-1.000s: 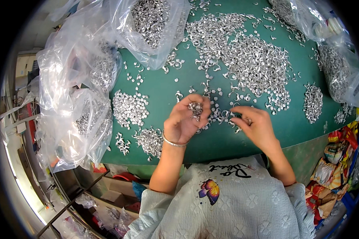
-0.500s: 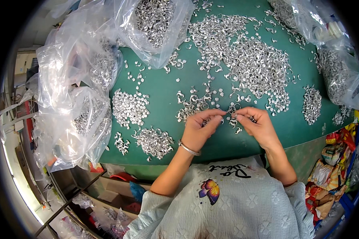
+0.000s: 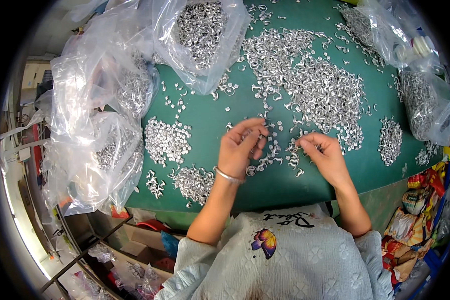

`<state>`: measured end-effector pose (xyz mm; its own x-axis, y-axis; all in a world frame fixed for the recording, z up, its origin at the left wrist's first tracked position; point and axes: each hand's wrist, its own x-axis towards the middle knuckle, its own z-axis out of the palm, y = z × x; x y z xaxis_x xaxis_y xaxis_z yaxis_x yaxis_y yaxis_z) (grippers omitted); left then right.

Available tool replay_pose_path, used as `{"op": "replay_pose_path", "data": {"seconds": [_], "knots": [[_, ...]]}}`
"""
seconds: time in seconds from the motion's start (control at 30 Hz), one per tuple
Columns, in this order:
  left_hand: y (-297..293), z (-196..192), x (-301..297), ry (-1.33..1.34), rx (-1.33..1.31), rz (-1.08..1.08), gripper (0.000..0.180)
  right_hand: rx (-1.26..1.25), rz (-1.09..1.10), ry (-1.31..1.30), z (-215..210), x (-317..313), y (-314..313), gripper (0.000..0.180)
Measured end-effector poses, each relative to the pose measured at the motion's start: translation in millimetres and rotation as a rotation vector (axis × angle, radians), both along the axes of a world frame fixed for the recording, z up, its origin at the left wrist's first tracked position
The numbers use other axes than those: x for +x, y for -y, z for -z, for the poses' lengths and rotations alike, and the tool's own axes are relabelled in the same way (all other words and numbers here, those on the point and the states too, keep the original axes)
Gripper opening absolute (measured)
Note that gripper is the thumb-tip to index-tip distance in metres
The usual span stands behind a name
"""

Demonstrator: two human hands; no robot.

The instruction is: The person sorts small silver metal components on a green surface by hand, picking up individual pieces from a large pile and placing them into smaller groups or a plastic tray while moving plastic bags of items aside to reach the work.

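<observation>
My left hand point(image 3: 241, 145), a bangle at its wrist, is over the loose silver metal pieces in the middle of the table, its fingers curled in and slightly blurred; whatever they hold cannot be made out. A little to its right, my right hand point(image 3: 325, 156) pinches thumb against fingers beside a short row of curved silver pieces point(image 3: 293, 159). Any piece in that pinch is too small to name. Just beyond both hands spreads a large heap of curved silver metal pieces point(image 3: 325, 95). Small flower-shaped silver pieces point(image 3: 167, 141) form a pile to the left.
Below the flower-shaped pile lies a mound of curved pieces point(image 3: 192, 184). Clear plastic bags of metal pieces stand at the left point(image 3: 75, 125), far side point(image 3: 235, 45) and right point(image 3: 437, 122). Another small pile point(image 3: 390, 139) sits rightward on the green table point(image 3: 205, 107).
My left hand has moved left and away from my right hand, its fingers lifting toward the far side. My right hand stays nearly in place, still pinched. The view has shifted slightly.
</observation>
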<state>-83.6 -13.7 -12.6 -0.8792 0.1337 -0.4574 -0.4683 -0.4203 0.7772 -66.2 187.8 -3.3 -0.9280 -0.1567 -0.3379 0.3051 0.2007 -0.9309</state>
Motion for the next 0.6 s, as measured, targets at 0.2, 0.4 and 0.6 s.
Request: {"op": "replay_pose_path", "data": {"seconds": [0.2, 0.4, 0.6], "knots": [[3, 15, -36, -0.453, -0.900, 0.080, 0.015, 0.504, -0.052, -0.453, 2, -47, 28, 0.016], [3, 16, -32, -0.564, -1.175, 0.269, 0.015, 0.733, -0.248, -0.646, 29, -61, 40, 0.012], [12, 14, -41, -0.549, -1.155, 0.183, 0.019, 0.671, -0.226, -0.657, 18, -63, 39, 0.013]]}}
